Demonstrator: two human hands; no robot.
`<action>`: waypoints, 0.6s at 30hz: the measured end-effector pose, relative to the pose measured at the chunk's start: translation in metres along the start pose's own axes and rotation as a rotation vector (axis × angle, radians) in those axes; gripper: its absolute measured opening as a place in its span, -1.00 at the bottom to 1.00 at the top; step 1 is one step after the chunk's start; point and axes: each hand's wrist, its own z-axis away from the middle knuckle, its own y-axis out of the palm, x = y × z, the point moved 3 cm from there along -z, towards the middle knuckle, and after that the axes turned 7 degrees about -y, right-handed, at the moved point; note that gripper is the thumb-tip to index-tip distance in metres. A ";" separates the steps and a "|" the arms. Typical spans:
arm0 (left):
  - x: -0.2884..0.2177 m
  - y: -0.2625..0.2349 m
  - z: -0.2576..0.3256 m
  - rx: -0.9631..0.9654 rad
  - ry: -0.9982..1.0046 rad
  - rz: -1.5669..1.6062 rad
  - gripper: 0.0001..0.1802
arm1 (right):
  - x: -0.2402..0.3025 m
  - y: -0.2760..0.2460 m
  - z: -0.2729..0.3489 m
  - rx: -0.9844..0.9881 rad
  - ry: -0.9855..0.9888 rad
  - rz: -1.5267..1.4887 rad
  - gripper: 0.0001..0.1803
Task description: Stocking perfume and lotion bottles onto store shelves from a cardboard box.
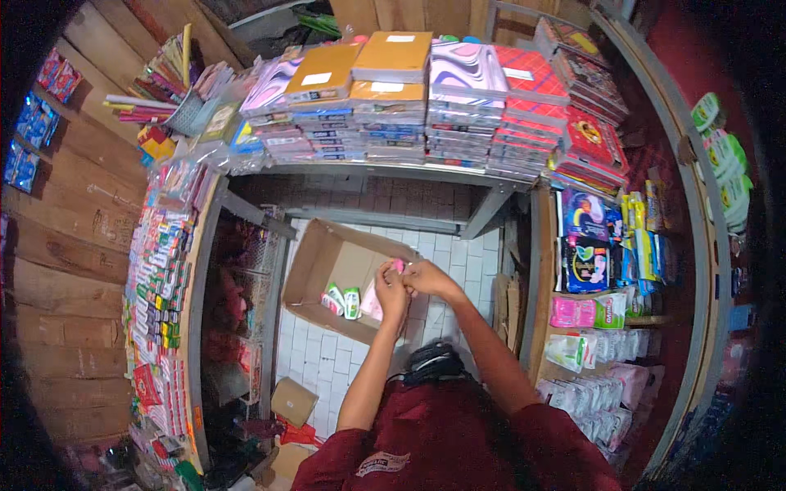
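Observation:
My left hand [392, 288] and my right hand [426, 279] meet above the right side of an open cardboard box [304, 266] on the floor. The fingers of both are closed around a small pink item [399, 265], mostly hidden by them; its kind cannot be made out. Beside my left wrist shows a pale pink object [371, 304], partly covered by that hand. Two white-and-green bottles [351, 303] stand or lean inside the box, left of my hands.
Stacks of wrapped notebooks [385, 102] line the shelf ahead. Small packets crowd the left counter [196, 327]. Packs of pads [586, 262] and pouches fill the right-hand shelf. White tiles [315, 352] surround the box; a small brown carton [293, 401] sits nearer, at left.

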 end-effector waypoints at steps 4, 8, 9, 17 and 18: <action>0.039 -0.087 -0.085 -0.172 0.118 -0.062 -0.78 | -0.037 0.064 -0.040 0.055 0.147 -0.039 -0.74; 0.070 -0.154 -0.158 -0.131 -0.370 -0.212 -0.67 | -0.114 0.126 -0.107 0.071 0.264 -0.056 -0.75; 0.080 -0.170 -0.171 -0.113 -0.541 -0.270 -0.66 | -0.137 0.137 -0.123 0.061 0.331 0.005 -0.75; 0.184 -0.214 -0.264 0.113 -0.832 -0.495 -0.66 | -0.213 0.194 -0.185 0.258 0.018 0.741 -0.71; 0.196 -0.214 -0.266 0.104 -0.812 -0.547 -0.66 | -0.219 0.197 -0.185 0.245 0.057 0.686 -0.71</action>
